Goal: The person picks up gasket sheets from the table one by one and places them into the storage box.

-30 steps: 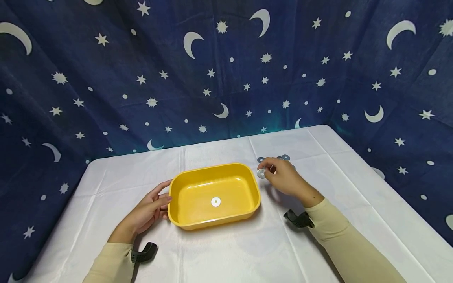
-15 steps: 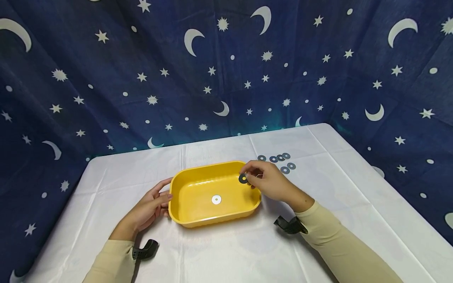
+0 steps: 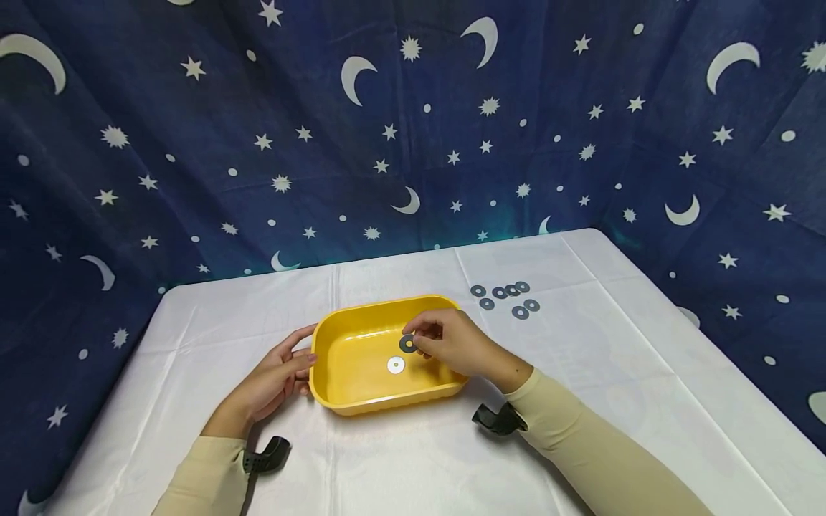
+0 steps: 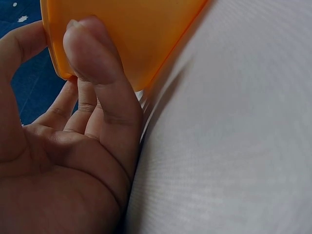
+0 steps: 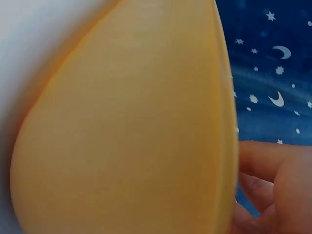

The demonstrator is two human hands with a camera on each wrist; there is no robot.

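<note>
A yellow plastic tub (image 3: 351,383) with rounded corners stands on the white cloth. My left hand (image 3: 267,383) holds its left end; in the left wrist view the thumb (image 4: 92,53) lies along the outer wall and the index finger reaches the rim. Over the inside of the tub, my right hand (image 3: 448,344) pinches a dark flat washer (image 3: 403,347) between thumb and fingers. Another washer (image 3: 390,366), shining white, lies on the tub floor below it. In the right wrist view the tub's wall (image 5: 126,122) hides the fingertips and the pinched washer.
Several grey washers (image 3: 487,304) lie loose on the tablecloth (image 3: 400,473) to the right of and behind the tub, some overlapping. A dark blue curtain (image 3: 413,150) with moons and stars hangs behind the table's far edge and along its sides.
My right hand has carried a washer left from beside the tub, over its right rim, to above the tub floor. The loose washers it covered now show. My left hand keeps its place.
</note>
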